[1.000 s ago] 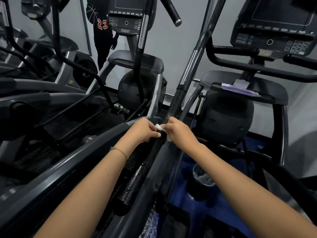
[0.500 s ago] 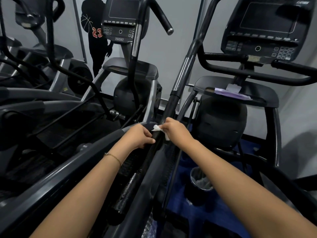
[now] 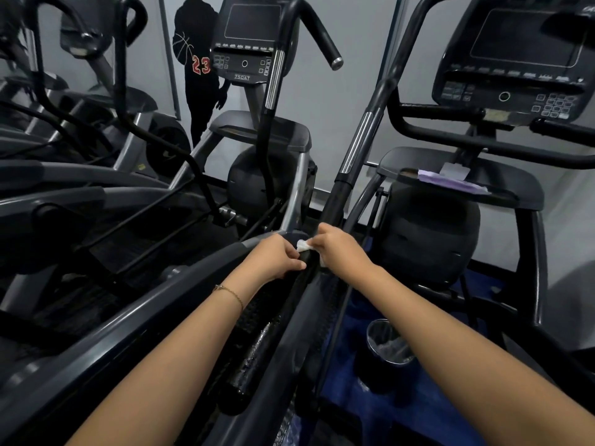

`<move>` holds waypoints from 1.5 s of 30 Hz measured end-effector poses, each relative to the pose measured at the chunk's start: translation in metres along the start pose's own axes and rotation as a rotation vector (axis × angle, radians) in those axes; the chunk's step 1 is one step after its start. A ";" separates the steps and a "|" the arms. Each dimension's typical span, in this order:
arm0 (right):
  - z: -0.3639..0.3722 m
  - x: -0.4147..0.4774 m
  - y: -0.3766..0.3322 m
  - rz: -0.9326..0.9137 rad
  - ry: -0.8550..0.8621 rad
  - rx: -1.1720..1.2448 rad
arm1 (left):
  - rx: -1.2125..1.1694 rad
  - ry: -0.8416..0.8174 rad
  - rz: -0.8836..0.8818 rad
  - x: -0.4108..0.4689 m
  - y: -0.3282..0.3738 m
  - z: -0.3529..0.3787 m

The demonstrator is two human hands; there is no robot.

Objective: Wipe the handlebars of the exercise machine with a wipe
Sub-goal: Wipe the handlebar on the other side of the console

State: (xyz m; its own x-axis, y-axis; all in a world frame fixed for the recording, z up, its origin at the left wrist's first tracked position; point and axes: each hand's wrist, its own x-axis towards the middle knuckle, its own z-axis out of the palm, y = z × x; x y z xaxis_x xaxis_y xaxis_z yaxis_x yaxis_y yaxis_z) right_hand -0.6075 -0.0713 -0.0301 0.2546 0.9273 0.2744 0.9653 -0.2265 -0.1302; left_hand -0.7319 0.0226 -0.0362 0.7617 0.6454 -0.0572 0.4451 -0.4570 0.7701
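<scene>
Both arms reach straight forward and meet low on the black handlebar (image 3: 335,204). The left hand (image 3: 277,257) curls its fingers round the handlebar. The right hand (image 3: 341,252) pinches the white wipe (image 3: 304,245) against it, just beside the left fingers. The console (image 3: 248,43) behind reads "750AT"; a wall figure (image 3: 198,69) wears "23".

The left forearm (image 3: 180,349) and right forearm (image 3: 450,336) are bare along their full visible length, and each ends in a bare hand: the left hand (image 3: 277,257) and the right hand (image 3: 341,252). One worn item is visible: a thin gold-coloured chain bracelet (image 3: 230,292) round the left wrist. At the bracelet's left end sits a small fitting, too small to identify
</scene>
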 end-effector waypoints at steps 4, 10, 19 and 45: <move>-0.006 -0.011 0.003 -0.009 -0.001 0.098 | 0.016 0.009 0.010 0.001 0.000 0.000; -0.002 -0.002 -0.007 0.022 -0.022 -0.007 | 0.045 0.016 0.017 0.001 0.001 0.000; 0.000 -0.004 -0.003 0.130 0.036 0.060 | -0.063 -0.039 -0.014 -0.002 0.004 -0.003; 0.005 -0.045 -0.030 -0.051 0.162 0.166 | -0.342 -0.077 -0.089 -0.042 -0.018 -0.008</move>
State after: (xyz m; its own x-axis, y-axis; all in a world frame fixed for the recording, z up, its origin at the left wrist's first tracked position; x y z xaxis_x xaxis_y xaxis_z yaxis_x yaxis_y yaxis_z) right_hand -0.6483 -0.1048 -0.0432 0.2252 0.8731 0.4323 0.9575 -0.1163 -0.2640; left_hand -0.7758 0.0085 -0.0426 0.7661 0.6196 -0.1709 0.3376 -0.1616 0.9273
